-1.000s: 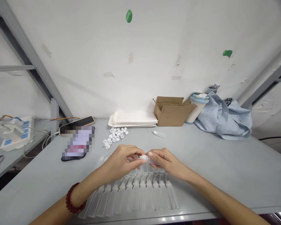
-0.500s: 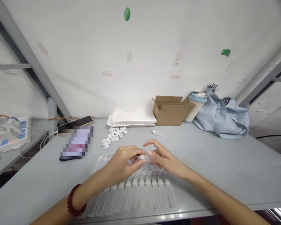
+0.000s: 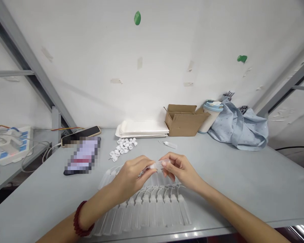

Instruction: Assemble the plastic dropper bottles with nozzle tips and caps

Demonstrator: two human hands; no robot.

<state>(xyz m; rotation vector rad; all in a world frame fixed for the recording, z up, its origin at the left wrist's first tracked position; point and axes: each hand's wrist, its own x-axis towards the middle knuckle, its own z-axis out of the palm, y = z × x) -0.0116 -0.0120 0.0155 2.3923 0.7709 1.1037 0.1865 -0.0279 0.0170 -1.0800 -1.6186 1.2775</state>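
Between my two hands lies a small translucent plastic bottle (image 3: 158, 164), held almost level above the rows. My left hand (image 3: 138, 173) pinches its white capped end with thumb and fingers. On the other end, my right hand (image 3: 178, 168) grips the clear body between thumb and index finger. Below them, rows of similar bottles (image 3: 153, 211) with thin curved tubes lie side by side near the table's front edge; my hands and left forearm cover part of the back row. Beyond my left hand is a loose pile of small white caps (image 3: 124, 146).
One more bottle (image 3: 170, 145) with a thin tube lies past my hands. Along the wall are white flat packs (image 3: 143, 128), an open cardboard box (image 3: 184, 125), a lidded cup (image 3: 209, 118) and a blue cloth bag (image 3: 248, 130). Two phones (image 3: 83, 157) and a power strip (image 3: 15, 148) are at left.
My right index finger, raised before, has come down onto the bottle. The bottle's clear body now shows more plainly between my hands.
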